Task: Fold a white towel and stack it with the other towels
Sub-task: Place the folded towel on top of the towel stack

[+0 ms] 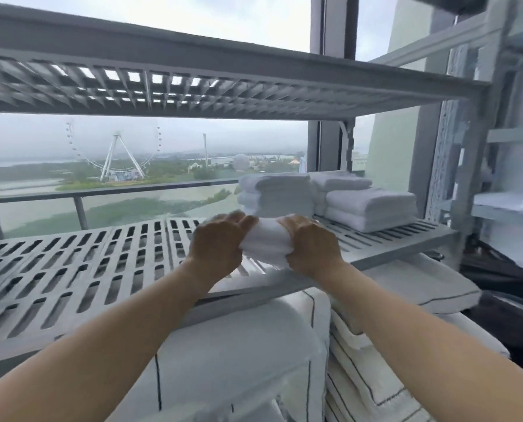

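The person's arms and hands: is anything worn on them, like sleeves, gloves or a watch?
Nothing shows. Both forearms are bare as far as the picture's lower edge, with no sleeve in view. The left hand and right hand have no gloves, watch or bracelet visible.

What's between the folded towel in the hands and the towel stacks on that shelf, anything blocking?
Nothing visible. Both hands, left hand and right hand, grip the folded towel just above the slatted shelf. The towel stacks sit directly behind and to the right, with only bare shelf between.
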{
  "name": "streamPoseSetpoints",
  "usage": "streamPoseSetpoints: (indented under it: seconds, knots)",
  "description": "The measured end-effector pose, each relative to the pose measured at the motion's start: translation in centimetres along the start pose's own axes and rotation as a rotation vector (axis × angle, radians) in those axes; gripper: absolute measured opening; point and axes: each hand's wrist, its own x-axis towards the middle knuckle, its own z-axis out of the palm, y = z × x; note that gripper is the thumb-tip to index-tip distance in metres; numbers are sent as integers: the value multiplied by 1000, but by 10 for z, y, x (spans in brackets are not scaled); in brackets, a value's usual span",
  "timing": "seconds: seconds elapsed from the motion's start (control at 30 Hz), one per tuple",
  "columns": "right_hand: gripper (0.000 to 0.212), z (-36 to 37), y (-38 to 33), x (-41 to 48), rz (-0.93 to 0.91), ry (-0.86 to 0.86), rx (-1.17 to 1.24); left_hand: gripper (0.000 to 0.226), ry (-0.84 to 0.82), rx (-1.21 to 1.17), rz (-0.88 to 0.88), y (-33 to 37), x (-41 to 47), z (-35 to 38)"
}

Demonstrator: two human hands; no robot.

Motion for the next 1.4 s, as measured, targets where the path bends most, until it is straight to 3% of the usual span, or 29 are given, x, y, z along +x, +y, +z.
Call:
streamPoseSetpoints:
  seconds: [0.47, 1.0, 1.4]
  knots:
    - [48, -28, 129, 15, -19, 272, -72, 57, 268, -73, 159, 88, 100, 21]
    - [54, -17, 244, 149, -187, 396, -71, 61, 356, -53, 14, 109, 239, 82]
    - [55, -43, 366, 208, -310, 387, -25, 58, 376, 35, -99, 191, 332, 115]
